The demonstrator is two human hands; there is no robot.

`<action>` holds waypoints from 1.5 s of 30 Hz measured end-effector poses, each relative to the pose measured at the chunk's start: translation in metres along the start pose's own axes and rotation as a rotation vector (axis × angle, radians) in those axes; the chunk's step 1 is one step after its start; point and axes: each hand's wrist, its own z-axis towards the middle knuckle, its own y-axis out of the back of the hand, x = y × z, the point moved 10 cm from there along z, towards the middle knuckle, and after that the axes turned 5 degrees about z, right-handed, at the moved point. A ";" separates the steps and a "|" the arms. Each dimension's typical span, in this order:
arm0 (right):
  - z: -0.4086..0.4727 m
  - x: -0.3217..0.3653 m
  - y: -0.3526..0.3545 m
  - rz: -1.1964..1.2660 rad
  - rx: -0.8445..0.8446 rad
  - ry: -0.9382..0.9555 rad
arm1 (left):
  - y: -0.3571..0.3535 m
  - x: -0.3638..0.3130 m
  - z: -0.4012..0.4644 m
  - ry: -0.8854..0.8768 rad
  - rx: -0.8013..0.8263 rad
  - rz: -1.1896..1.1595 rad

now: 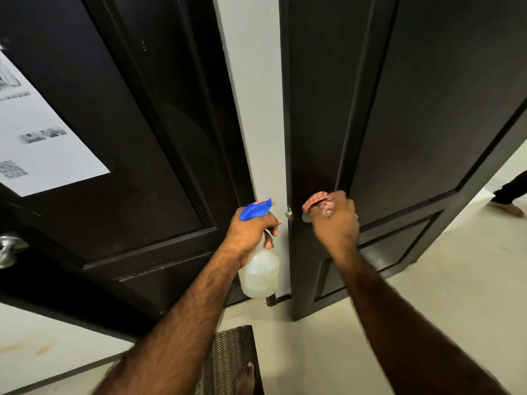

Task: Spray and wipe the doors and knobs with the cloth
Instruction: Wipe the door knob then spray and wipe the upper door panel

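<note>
Right hand point(336, 220) grips cloth point(315, 201) around knob point(306, 217), right door point(399, 109). Left hand point(252, 228) at 9 o'clock clutches spray bottle point(259, 273). Risk: ajar door swings, cloth slips.

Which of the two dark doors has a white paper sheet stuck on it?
The left dark door carries the white printed paper sheet. The right dark door, where the right hand rubs the red checked cloth, bears no paper.

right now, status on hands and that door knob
Left hand grips spray bottle, idle. Right hand presses cloth around right door knob. Nothing in the way.
</note>
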 end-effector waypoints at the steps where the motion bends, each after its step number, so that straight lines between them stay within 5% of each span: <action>1: -0.012 0.018 -0.002 -0.241 -0.053 0.171 | 0.000 0.001 0.001 0.001 -0.002 0.000; 5: -0.051 0.037 -0.032 -0.679 -0.091 0.795 | -0.004 0.000 0.005 0.004 0.001 0.005; 8: -0.048 0.028 -0.026 -0.612 -0.087 1.036 | -0.004 -0.002 0.005 0.008 -0.004 -0.006; 10: -0.028 0.019 -0.013 -0.389 -0.101 0.777 | -0.002 -0.003 0.004 0.011 -0.008 -0.010; 13: -0.008 -0.020 -0.002 0.077 -0.141 0.137 | 0.005 -0.003 0.002 0.026 -0.017 -0.016; 16: -0.012 -0.048 -0.039 0.970 0.152 -0.445 | 0.014 -0.004 0.001 0.029 -0.031 -0.014; 19: -0.037 -0.050 -0.067 1.345 0.352 -0.710 | 0.017 -0.007 0.000 0.015 -0.038 0.001; 39: -0.083 -0.088 0.009 1.340 0.271 -0.462 | -0.041 0.019 -0.017 0.027 0.118 -0.036; 45: -0.140 -0.155 0.043 1.386 0.073 -0.595 | -0.102 0.023 -0.024 0.024 0.322 -0.013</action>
